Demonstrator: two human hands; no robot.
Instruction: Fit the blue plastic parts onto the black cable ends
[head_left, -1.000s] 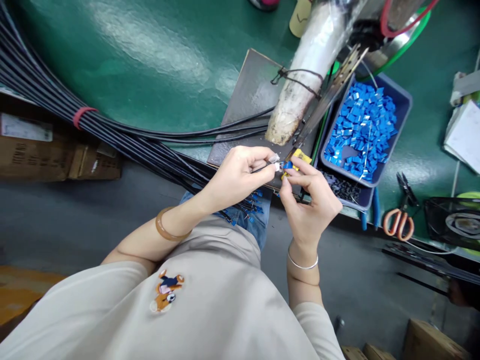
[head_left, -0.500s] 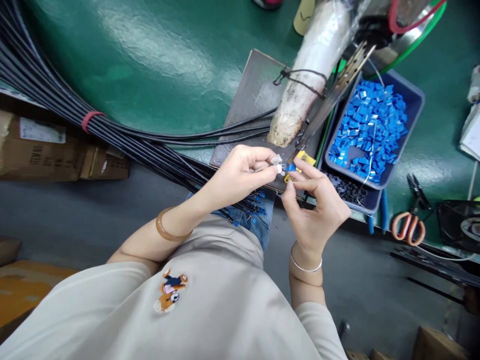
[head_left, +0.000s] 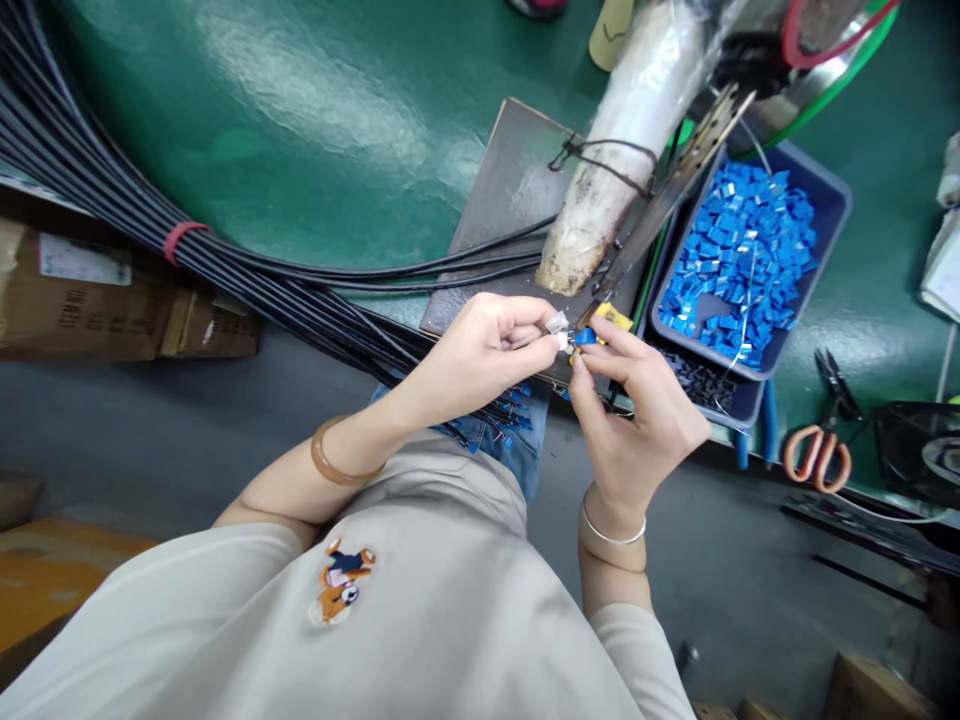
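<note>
Pinching a small blue connector (head_left: 586,338) in the fingertips of the right hand (head_left: 637,400). Gripping thin wires (head_left: 572,338) beside it in the left hand (head_left: 491,350). Holding both near a yellow piece (head_left: 615,317) and a white wrapped post (head_left: 607,170), over a dark board's (head_left: 510,195) near edge. Having rightward, on the green surface (head_left: 262,110), a tray (head_left: 829,210) of loose blue connectors (head_left: 742,260); leftward, a bundle of black cables (head_left: 112,190).

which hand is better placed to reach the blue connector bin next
Probably the right hand: the blue connector bin sits just beyond its knuckles, while the left hand is farther away, with a small white piece at its fingertips.
</note>
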